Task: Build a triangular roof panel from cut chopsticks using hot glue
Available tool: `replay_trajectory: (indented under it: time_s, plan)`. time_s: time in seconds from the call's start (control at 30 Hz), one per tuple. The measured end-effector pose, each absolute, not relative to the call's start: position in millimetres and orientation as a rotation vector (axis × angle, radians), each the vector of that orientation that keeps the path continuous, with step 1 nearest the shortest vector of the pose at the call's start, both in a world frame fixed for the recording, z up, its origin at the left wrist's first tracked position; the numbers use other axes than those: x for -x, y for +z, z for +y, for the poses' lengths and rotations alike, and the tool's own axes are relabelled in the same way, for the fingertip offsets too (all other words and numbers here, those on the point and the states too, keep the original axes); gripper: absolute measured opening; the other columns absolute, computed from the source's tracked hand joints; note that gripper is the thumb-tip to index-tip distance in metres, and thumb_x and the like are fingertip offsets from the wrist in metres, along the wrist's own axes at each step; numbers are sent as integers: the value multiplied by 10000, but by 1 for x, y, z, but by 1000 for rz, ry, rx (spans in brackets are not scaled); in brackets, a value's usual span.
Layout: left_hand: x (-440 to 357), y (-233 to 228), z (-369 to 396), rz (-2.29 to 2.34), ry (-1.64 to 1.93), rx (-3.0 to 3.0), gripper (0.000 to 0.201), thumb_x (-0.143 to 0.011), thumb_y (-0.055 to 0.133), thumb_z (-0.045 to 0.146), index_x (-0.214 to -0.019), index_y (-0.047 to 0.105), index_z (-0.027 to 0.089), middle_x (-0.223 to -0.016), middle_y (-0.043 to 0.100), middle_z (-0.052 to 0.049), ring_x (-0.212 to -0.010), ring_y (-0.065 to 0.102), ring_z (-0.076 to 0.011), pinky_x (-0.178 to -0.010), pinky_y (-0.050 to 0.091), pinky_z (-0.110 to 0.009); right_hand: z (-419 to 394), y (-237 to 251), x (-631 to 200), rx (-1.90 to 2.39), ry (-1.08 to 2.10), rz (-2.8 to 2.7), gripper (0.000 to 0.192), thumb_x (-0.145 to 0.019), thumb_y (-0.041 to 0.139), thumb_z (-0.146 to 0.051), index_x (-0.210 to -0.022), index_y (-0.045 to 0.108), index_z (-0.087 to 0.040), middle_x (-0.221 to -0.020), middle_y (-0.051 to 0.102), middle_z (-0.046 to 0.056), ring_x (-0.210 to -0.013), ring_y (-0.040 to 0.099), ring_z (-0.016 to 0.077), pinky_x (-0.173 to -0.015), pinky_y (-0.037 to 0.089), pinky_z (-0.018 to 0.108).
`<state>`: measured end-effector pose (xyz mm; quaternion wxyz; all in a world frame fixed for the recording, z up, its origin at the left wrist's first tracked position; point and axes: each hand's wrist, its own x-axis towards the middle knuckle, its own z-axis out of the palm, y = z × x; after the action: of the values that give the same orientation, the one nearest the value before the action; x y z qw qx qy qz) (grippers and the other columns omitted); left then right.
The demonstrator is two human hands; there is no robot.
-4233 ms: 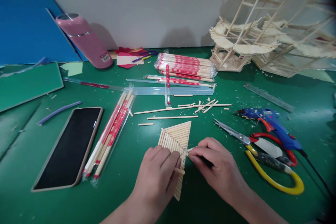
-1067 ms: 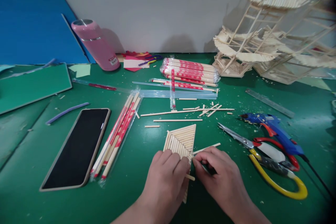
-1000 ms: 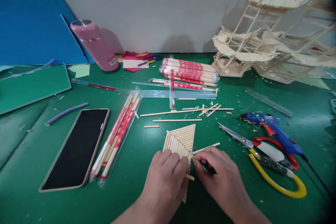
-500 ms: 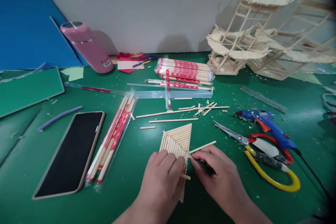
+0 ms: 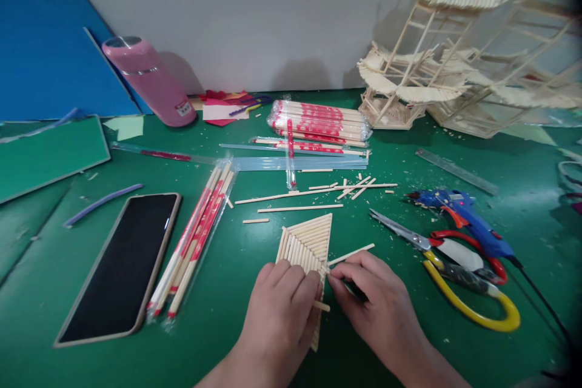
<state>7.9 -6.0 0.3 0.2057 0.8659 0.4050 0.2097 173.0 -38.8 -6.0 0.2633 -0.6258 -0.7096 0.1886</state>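
A roof-like panel of chopstick pieces, laid side by side in slanting rows, is on the green table. My left hand is closed over its near part, hiding much of it. A short stick end pokes out beside my left fingers. At the panel's right edge, my right hand has thumb and forefinger pinched on a small piece of wooden stick, mostly covered by the fingertips. Just behind these fingers, a longer stick slants away to the right.
Scissors and a blue glue gun lie to the right. A phone and wrapped chopsticks lie left. Farther back are cut sticks, a chopstick bundle, a pink bottle and stick-built models.
My right fingertips have shifted very slightly at the panel's edge, covering more of the small stick piece. My left hand and the panel stay in place.
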Motion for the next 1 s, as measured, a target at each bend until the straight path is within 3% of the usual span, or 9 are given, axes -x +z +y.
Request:
replay_trajectory:
  time_s: [0.5,0.6,0.77,0.9,1.0]
  plan:
    - [-8,0,-6,1107,613,-2422,210,-818,394,140,-812,602,173,-656,561,-33,-614,445,-186,-562,300,-298,-44,-3,-177,1649,521,-1875,102,-821,500,-170,-857,591,-200,-747,551,24,-694,522,144,-611,419,262]
    - [-7,0,-6,1109,635,-2437,213,-821,390,137,-808,600,170,-653,558,-33,-615,441,-185,-557,291,-297,-43,3,-182,1665,541,-1857,56,-825,494,-194,-785,534,-195,-717,525,9,-660,497,129,-580,398,245]
    - [-8,-2,-5,1088,636,-2439,182,-818,419,132,-830,597,165,-665,558,-34,-621,438,-187,-559,283,-299,-39,11,-191,1676,544,-1915,254,-850,466,-251,-613,391,-204,-591,415,-33,-556,420,110,-506,313,242]
    - [-8,-3,-5,1076,661,-2455,168,-813,429,116,-855,587,156,-683,563,-38,-634,443,-190,-565,287,-300,-35,9,-192,1625,551,-1984,88,-855,461,-223,-822,541,-209,-770,539,11,-695,503,133,-598,377,249]
    - [-8,-4,-6,1082,671,-2473,160,-814,437,115,-858,584,157,-684,564,-37,-635,444,-189,-564,287,-298,-31,7,-188,1595,542,-2053,137,-860,458,-206,-885,590,-231,-824,568,18,-734,530,136,-648,399,259]
